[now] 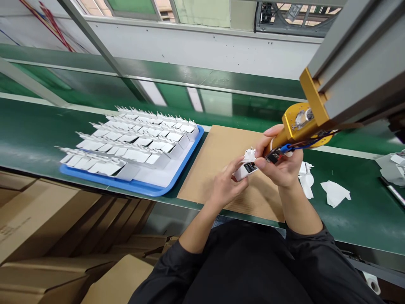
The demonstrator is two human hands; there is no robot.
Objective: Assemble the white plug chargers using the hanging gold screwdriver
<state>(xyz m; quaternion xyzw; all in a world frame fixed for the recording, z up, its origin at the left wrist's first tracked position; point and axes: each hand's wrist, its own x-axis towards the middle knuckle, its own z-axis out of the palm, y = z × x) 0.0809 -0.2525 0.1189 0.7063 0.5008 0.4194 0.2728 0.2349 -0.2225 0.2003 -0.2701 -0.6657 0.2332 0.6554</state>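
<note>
My left hand [228, 182] grips a small white charger plug [245, 169] above a brown cardboard sheet [218, 152]. My right hand [279, 162] is closed around the tip of a yellow hanging tool [299, 124] with red and blue wires, and presses it against the charger's dark labelled face. The two hands touch at the charger. A blue tray [183, 162] to the left holds several rows of white charger plugs [133, 141] with their prongs up.
Torn white paper scraps [335, 193] lie on the green conveyor belt [34, 131] to the right. A grey metal frame [357, 55] carries the tool at top right. Cardboard boxes [41, 228] are stacked below the bench on the left.
</note>
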